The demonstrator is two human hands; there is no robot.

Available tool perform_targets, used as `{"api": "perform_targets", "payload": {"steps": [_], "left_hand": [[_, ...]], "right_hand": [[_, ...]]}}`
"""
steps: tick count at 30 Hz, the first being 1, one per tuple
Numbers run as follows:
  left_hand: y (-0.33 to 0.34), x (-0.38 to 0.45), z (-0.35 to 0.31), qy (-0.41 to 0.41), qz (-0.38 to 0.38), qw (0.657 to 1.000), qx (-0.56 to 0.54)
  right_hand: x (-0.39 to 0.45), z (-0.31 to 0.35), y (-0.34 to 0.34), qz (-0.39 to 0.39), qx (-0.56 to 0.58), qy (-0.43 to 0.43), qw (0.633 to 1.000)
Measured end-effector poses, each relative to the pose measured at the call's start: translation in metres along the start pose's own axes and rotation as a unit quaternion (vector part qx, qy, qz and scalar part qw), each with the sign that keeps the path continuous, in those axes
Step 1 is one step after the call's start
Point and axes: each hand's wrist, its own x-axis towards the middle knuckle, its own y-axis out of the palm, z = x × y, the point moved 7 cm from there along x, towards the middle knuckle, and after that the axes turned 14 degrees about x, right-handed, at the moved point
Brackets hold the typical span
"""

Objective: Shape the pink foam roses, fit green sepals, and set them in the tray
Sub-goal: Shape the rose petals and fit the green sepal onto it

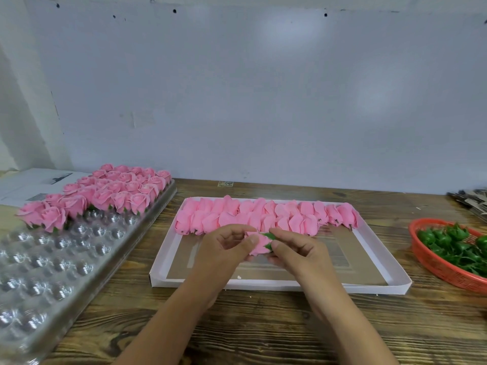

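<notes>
**Pink rose held over the shallow box, sepal end to the right**

While both forearms reach in from the near edge of the tabletop [263,325], a single pink foam rose [257,245] is held between the two hands above the middle of the shallow white cardboard box [395,284]. Its long axis is laid roughly left to right, with the petals toward the left hand [224,248] and the green sepal [269,236] at the right end. The left hand is curled around the petal side, thumb on top. The sepal is pinched by the thumb and forefinger of the right hand [295,248], the remaining fingers being tucked beneath the flower.

Unshaped pink buds [263,217] are lined in rows along the far edge of the box. At the left edge of the tabletop a clear plastic tray [47,259] is seen, its far end filled with finished roses [105,193]. Near the right edge, loose sepals [453,246] are piled in a red basket [445,272].
</notes>
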Motion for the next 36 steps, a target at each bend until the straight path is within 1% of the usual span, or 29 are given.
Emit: {"api": "perform_targets", "payload": {"steps": [7, 13, 15, 18, 20, 21, 22, 24, 26, 27, 29, 30, 34, 36], "left_hand": [[0.0, -0.002, 0.0, 0.014, -0.011, 0.999, 0.035], [0.002, -0.002, 0.003, 0.011, -0.003, 0.999, 0.035], [0.002, -0.001, 0.002, 0.014, 0.005, 0.999, 0.041], [0.006, -0.002, -0.002, 0.036, 0.024, 0.997, 0.064], [0.006, -0.002, -0.002, 0.037, 0.011, 0.997, 0.07], [0.004, -0.002, -0.001, 0.031, 0.002, 0.997, 0.074], [0.004, -0.001, 0.001, 0.027, -0.005, 0.996, 0.085], [0.003, -0.001, 0.003, 0.029, -0.01, 0.992, 0.124], [0.007, -0.002, 0.004, 0.029, 0.01, 0.989, 0.145], [0.011, -0.003, 0.005, 0.025, 0.029, 0.99, 0.137], [0.017, -0.005, 0.006, 0.022, 0.06, 0.992, 0.112], [0.018, -0.006, 0.006, 0.025, 0.062, 0.992, 0.111], [0.014, -0.007, 0.002, 0.029, 0.036, 0.995, 0.093], [0.016, -0.009, -0.002, 0.036, 0.034, 0.994, 0.099]], "right_hand": [[0.0, 0.0, 0.0, 0.023, -0.07, -0.02, 0.997], [0.002, -0.005, 0.001, 0.04, -0.087, -0.027, 0.995], [0.003, -0.006, 0.002, 0.058, -0.104, -0.026, 0.993], [-0.001, -0.01, 0.01, 0.116, -0.215, -0.032, 0.969], [-0.005, -0.01, 0.015, 0.141, -0.288, -0.059, 0.945], [-0.005, -0.009, 0.016, 0.141, -0.309, -0.07, 0.938], [-0.005, -0.007, 0.016, 0.135, -0.314, -0.077, 0.937], [-0.007, -0.007, 0.018, 0.128, -0.274, -0.065, 0.951], [-0.009, -0.011, 0.023, 0.139, -0.222, -0.042, 0.964], [-0.011, -0.012, 0.027, 0.148, -0.209, -0.034, 0.966], [-0.015, -0.016, 0.035, 0.172, -0.211, -0.028, 0.962], [-0.017, -0.016, 0.038, 0.182, -0.216, -0.032, 0.959], [-0.02, -0.018, 0.044, 0.181, -0.216, -0.038, 0.959], [-0.022, -0.019, 0.046, 0.184, -0.241, -0.05, 0.952]]}}
